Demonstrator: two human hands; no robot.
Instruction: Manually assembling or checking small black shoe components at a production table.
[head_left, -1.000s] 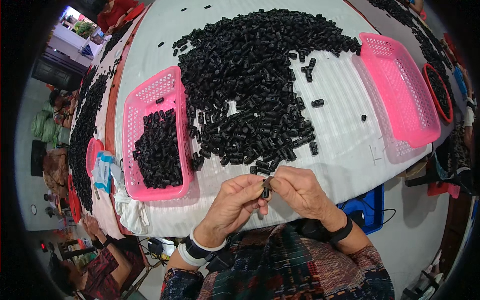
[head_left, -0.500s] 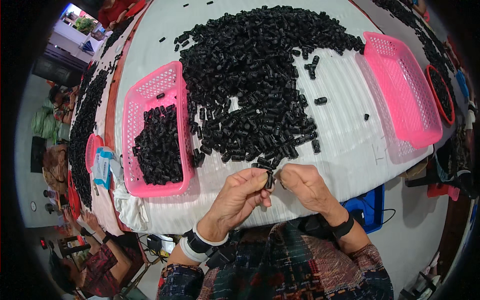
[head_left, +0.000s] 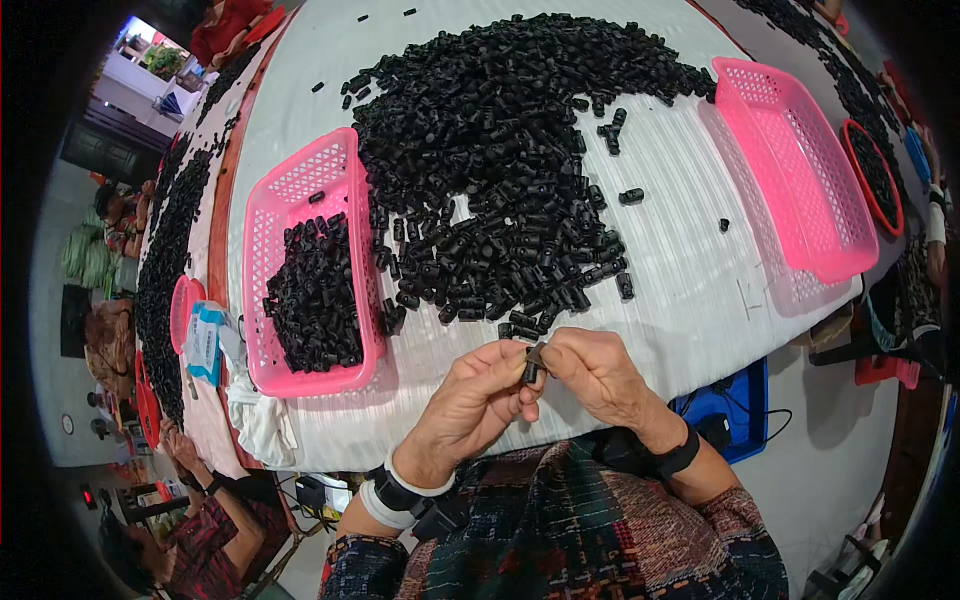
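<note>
Two hands meet just above the near edge of the white-covered counter (head_left: 680,290), pinching one small black plastic piece (head_left: 533,362) between them. The left hand (head_left: 478,395) closes its grip on the piece from below and the left; the right hand (head_left: 597,372) closes its fingertips on it from the right, so both hands are equally near. The piece's long axis stands roughly upright, tilted slightly, its top end toward the big heap of black pieces (head_left: 500,170) just beyond the fingers. A pink basket partly filled with like pieces (head_left: 310,290) sits well to the left; an empty pink basket (head_left: 795,165) lies farther right.
</note>
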